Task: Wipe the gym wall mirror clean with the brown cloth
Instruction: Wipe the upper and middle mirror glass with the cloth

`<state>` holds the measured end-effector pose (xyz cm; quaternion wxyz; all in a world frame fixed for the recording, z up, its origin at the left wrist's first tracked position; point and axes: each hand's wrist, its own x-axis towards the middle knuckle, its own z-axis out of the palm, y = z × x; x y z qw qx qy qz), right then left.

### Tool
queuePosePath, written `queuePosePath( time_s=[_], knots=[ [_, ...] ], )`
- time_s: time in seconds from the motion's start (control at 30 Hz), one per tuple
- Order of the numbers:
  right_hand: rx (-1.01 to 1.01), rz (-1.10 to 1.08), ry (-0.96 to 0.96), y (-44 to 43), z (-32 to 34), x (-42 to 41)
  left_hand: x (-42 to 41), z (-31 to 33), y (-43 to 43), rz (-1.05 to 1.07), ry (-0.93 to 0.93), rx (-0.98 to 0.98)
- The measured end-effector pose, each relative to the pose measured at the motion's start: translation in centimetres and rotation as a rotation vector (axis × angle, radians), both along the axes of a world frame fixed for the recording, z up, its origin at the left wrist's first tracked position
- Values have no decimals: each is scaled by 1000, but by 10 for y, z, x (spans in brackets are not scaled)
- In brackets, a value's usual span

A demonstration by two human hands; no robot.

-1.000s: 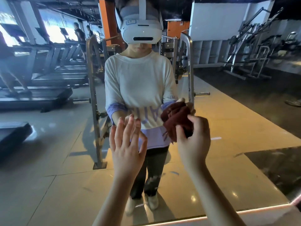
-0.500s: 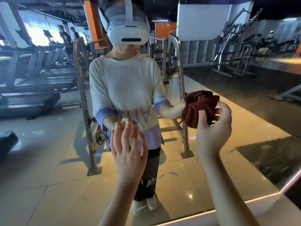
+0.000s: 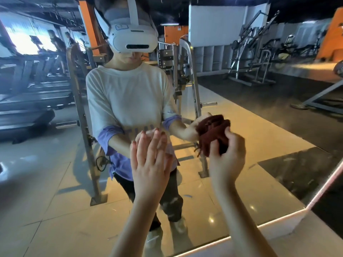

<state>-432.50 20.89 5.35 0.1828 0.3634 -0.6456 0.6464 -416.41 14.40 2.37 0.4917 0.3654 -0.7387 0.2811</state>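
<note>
One wall mirror (image 3: 55,182) fills the view at a gym, reflecting a single person in a white headset (image 3: 133,39), one steel rack (image 3: 81,127) and a row of treadmills (image 3: 33,101). Two hands reach to the glass: the left hand (image 3: 150,160) is spread with straight fingers, holding nothing, fingertips meeting their reflection. The right hand (image 3: 227,156) clutches the one bunched brown cloth (image 3: 211,138) against the mirror, just right of the left.

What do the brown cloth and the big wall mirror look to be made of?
The brown cloth: soft matte fabric, probably cotton or terry; it bunches in folds in the right hand, loose threads dangling. The wall mirror: glossy glass, presumably; it gives a sharp reflection.
</note>
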Motion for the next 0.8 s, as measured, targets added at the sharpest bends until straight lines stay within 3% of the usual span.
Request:
queuePosePath(
  time_s=[0.1,0.17,0.37,0.57,0.8],
  knots=[
    [79,86,209,2,-21,15,-1,0,0,28,19,-15],
    [75,95,243,1,-23,3,-2,1,1,31,22,-26],
    [34,68,-84,7,-23,-33,-9,-1,7,103,46,-1],
    [211,243,270,16,-51,-11,-25,-3,11,132,150,22],
    [146,124,25,18,-57,-30,-28,-3,15,129,153,77]
  ],
)
